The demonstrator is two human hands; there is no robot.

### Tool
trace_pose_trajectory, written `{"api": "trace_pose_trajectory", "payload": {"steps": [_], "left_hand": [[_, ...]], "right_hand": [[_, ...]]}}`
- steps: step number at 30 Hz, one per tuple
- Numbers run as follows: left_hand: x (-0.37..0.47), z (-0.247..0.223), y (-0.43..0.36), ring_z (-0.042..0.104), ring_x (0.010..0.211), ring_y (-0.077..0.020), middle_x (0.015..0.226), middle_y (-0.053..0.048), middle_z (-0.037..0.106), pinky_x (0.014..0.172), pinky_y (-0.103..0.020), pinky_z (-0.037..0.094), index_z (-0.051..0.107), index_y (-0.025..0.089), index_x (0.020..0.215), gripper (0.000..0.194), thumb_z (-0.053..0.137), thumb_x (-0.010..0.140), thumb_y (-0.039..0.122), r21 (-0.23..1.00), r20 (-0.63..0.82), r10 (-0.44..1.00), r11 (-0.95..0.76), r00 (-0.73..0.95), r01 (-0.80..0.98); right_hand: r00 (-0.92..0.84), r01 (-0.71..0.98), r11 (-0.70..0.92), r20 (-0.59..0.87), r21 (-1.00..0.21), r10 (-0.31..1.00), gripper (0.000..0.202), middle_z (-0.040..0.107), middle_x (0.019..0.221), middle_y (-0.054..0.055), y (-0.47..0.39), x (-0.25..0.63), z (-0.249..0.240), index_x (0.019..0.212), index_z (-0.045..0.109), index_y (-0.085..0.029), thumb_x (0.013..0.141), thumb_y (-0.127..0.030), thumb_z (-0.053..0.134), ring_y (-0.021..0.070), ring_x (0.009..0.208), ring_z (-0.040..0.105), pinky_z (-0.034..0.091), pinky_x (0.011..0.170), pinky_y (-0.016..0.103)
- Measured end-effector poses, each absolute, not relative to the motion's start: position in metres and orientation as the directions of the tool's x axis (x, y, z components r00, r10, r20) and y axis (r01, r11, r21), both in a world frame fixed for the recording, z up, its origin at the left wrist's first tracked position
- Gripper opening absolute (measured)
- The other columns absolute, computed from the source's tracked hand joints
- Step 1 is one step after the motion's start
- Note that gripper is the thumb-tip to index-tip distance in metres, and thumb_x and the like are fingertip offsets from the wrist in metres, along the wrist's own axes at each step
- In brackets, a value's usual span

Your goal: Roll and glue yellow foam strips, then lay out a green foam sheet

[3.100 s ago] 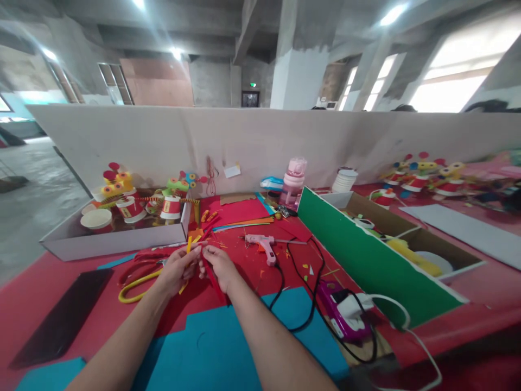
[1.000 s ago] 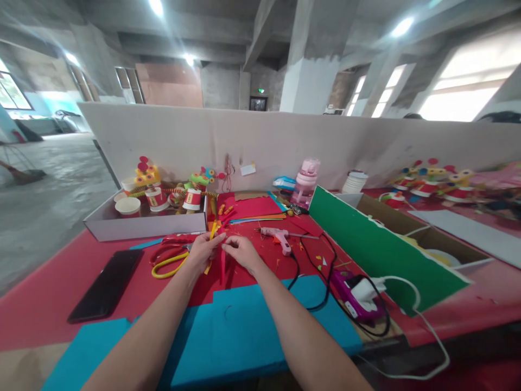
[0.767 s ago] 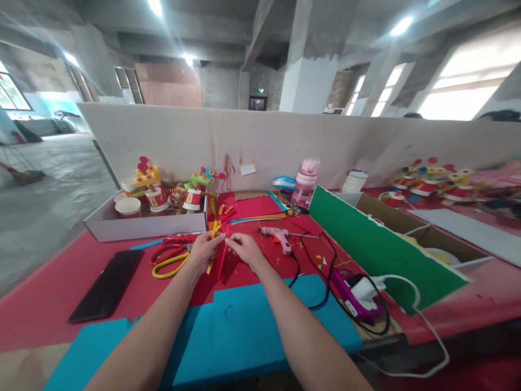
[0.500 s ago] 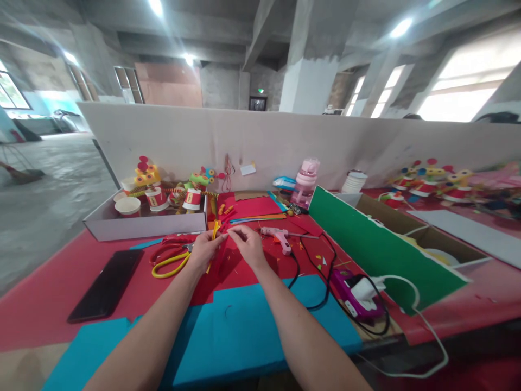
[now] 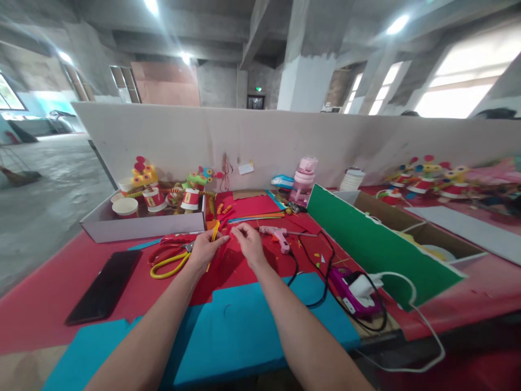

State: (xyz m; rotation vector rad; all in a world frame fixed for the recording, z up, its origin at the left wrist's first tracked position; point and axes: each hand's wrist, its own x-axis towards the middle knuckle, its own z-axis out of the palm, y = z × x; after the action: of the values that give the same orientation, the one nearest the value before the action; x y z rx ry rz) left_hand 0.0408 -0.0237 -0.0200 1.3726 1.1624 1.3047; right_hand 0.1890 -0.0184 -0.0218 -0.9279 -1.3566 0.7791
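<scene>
My left hand is closed in a pinch around a narrow yellow paper strip. The strip pokes up above the fingers, and its lower end shows under the hand. Beside that hand, red strips blend into the red table cover, so their ends are hard to follow. My right hand hovers a little to the right with thumb and fingertips pressed together; whatever is between them is too small to make out. Yellow-handled pliers lie left of my left hand. A pink glue gun rests just right of my right hand.
A white tray at the back left holds paper cups and colourful cup figures. Blue foam sheets lie under my forearms. A black phone, a purple power strip with cables and a green-sided box stand around.
My hands have drawn slightly apart, the right one moving a little to the right. The yellow strip stays in my left hand. The whole view has shifted slightly.
</scene>
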Motion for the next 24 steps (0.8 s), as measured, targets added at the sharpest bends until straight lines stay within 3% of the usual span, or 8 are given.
{"api": "trace_pose_trajectory", "payload": {"steps": [3, 9, 14, 19, 24], "left_hand": [[0.041, -0.019, -0.024, 0.028, 0.039, -0.0037, 0.043, 0.008, 0.037, 0.04, -0.019, 0.018, 0.052, 0.016, 0.061, 0.041, 0.076, 0.062, 0.049, 0.991, 0.136, 0.99, -0.136, -0.026, -0.001], [0.038, -0.011, -0.026, 0.025, 0.03, -0.004, 0.036, 0.012, 0.033, 0.033, -0.019, 0.015, 0.05, 0.018, 0.066, 0.042, 0.078, 0.058, 0.05, 0.982, 0.016, 0.996, -0.033, -0.091, -0.185], [0.04, -0.007, -0.029, 0.025, 0.029, -0.0033, 0.037, 0.012, 0.033, 0.032, -0.018, 0.015, 0.05, 0.018, 0.066, 0.042, 0.079, 0.057, 0.047, 0.975, 0.021, 0.994, -0.045, -0.111, -0.219], [0.042, -0.009, -0.029, 0.027, 0.03, -0.0039, 0.036, 0.012, 0.033, 0.033, -0.018, 0.017, 0.051, 0.018, 0.066, 0.041, 0.077, 0.06, 0.048, 0.985, 0.044, 0.993, -0.062, -0.113, -0.162], [0.041, -0.014, -0.026, 0.027, 0.031, -0.0036, 0.037, 0.011, 0.034, 0.034, -0.017, 0.017, 0.049, 0.018, 0.066, 0.041, 0.077, 0.06, 0.048, 0.986, 0.057, 0.994, -0.071, -0.092, -0.153]], "right_hand": [[0.163, 0.009, 0.38, 0.377, -0.925, 0.912, 0.025, 0.047, 0.057, -0.004, -0.015, 0.193, -0.022, 0.071, 0.055, -0.021, 0.082, -0.042, 0.052, 0.0119, 0.054, 0.042, 0.034, 0.054, 0.023], [0.004, 0.1, 0.359, 0.361, -0.928, 0.932, 0.034, 0.045, 0.052, -0.004, -0.016, 0.189, -0.028, 0.061, 0.055, -0.02, 0.084, -0.045, 0.048, 0.0121, 0.051, 0.043, 0.034, 0.053, 0.024], [0.012, 0.189, 0.49, 0.501, -0.851, 0.866, 0.008, 0.06, 0.072, 0.0, -0.018, 0.188, -0.027, 0.068, 0.061, -0.021, 0.072, -0.023, 0.053, 0.0161, 0.071, 0.055, 0.041, 0.067, 0.026], [0.129, -0.006, 0.397, 0.393, -0.918, 0.91, 0.021, 0.064, 0.073, 0.002, -0.022, 0.193, -0.019, 0.049, 0.052, -0.021, 0.067, -0.018, 0.042, 0.0185, 0.081, 0.059, 0.043, 0.079, 0.03], [0.046, -0.216, 0.255, 0.251, -0.943, 0.967, 0.017, 0.067, 0.069, 0.001, -0.02, 0.19, -0.019, 0.061, 0.063, -0.021, 0.07, -0.026, 0.05, 0.0187, 0.075, 0.061, 0.046, 0.077, 0.031]]}}
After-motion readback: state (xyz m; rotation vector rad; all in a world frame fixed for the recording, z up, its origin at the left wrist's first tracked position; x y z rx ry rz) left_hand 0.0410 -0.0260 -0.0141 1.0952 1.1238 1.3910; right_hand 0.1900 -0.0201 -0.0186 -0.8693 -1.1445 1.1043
